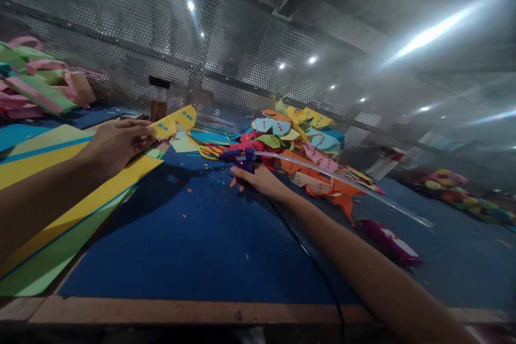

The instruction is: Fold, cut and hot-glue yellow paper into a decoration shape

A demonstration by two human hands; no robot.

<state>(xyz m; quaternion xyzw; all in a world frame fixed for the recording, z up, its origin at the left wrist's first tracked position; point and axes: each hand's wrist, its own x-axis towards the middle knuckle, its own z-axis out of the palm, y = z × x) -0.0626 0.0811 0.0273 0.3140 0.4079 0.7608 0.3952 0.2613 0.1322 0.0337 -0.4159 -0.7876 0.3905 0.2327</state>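
Observation:
Between the thumb and fingers of my left hand [119, 145] is a yellow paper cutout [177, 120] with small blue squares on it, raised above the table. My right hand [256, 177] is wrapped round a dark blue glue gun [239, 157], which points left. A long clear glue stick [346, 176] sticks out of its back, and a black cord [302, 247] trails down to the table's front edge. Yellow-handled scissors [209, 151] lie just beyond the glue gun. A heap of coloured paper cutouts [314, 142] with dots stands behind my right hand.
Stacked yellow, blue and green sheets [80, 204] lie under my left arm. A jar with a black lid [158, 99] stands at the back. Purple object [391, 242] lies at right. Paper scraps dot the blue tabletop [193, 258]; a perforated metal screen [242, 59] rises behind.

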